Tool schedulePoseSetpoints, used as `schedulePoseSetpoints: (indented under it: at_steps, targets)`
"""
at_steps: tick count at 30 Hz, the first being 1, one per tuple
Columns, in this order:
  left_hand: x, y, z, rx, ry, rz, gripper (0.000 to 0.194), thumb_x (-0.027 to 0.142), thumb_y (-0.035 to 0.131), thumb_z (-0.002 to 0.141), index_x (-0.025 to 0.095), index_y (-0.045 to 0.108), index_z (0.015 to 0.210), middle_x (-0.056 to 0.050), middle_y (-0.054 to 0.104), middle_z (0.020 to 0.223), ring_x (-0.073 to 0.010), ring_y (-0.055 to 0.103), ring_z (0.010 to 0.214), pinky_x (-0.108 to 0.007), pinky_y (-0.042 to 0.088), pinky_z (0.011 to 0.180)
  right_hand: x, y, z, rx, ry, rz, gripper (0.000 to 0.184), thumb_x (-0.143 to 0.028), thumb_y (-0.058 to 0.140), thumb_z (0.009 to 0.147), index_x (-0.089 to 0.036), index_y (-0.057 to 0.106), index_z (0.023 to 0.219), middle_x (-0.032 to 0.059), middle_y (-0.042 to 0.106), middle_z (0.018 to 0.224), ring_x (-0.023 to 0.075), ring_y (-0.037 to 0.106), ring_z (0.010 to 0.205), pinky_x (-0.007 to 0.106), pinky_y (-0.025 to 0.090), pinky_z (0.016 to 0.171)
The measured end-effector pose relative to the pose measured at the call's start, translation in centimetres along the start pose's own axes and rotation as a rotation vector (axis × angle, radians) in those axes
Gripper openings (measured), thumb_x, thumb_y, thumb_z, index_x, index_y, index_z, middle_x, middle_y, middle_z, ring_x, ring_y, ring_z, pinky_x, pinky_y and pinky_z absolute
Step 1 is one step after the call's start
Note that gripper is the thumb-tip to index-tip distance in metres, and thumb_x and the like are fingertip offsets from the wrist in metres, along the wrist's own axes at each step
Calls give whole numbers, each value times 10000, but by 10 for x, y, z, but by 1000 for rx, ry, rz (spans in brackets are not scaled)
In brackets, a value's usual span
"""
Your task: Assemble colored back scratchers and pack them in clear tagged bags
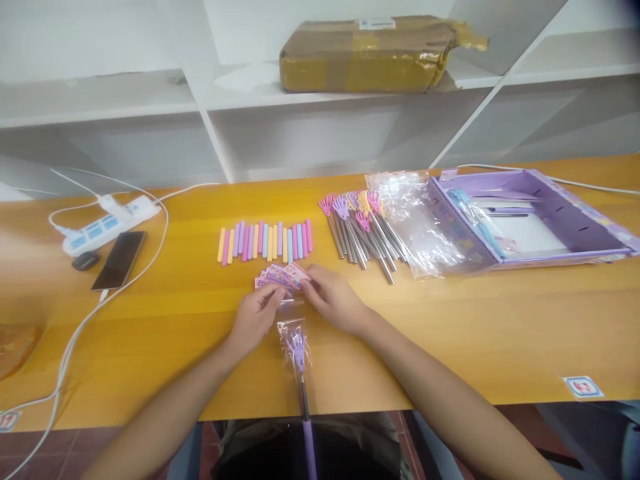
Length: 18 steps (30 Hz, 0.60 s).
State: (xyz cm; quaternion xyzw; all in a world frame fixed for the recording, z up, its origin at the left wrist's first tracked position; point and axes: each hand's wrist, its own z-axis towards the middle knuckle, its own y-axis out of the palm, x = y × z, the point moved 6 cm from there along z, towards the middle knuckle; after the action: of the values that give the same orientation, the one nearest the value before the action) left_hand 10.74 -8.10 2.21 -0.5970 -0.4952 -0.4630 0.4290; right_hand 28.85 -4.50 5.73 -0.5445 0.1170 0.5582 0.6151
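Observation:
My left hand [257,315] and my right hand [333,298] meet at a small fan of pink paper cards [281,275] on the yellow table [450,320]; both pinch at the cards with closed fingers. Just below them lies a purple hand-shaped scratcher in a clear bag [299,353], its handle reaching over the table's near edge. Behind the cards sits a row of pastel handle sleeves [265,241], and to the right a pile of metal-stemmed scratchers with coloured claw heads [363,227].
Crumpled clear bags [415,220] and an open purple box [535,220] lie at the right. A white power strip [107,223], a black phone [119,260] and cables are at the left. A taped cardboard parcel [373,53] rests on the white shelf behind.

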Motion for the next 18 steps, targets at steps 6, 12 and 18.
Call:
schedulePoseSetpoints:
  at_steps: [6, 12, 18]
  targets:
    - [3, -3, 7, 27, 96, 50, 346, 528, 743, 967, 186, 753, 912, 33, 611, 638, -117, 520, 558, -240, 426, 577, -7, -6, 0, 37, -60, 33, 285, -282, 461, 1147, -208, 633, 932, 51, 623, 918, 188, 613, 840, 336, 523, 765]
    - [4, -2, 8, 8, 74, -129, 351, 534, 802, 927, 188, 745, 930, -20, 748, 779, -164, 667, 679, -283, 545, 682, -21, -26, -4, 245, -203, 24, 219, -188, 552, 1100, -229, 751, 1182, 86, 693, 1023, 215, 678, 936, 381, 587, 821]
    - [-1, -4, 7, 0, 57, -213, 364, 523, 834, 907, 181, 732, 977, -52, 807, 905, -190, 753, 744, -314, 627, 732, -25, -21, -4, 127, -184, 115, 153, -203, 624, 1071, -242, 718, 1185, 47, 736, 959, 175, 681, 783, 336, 593, 719]
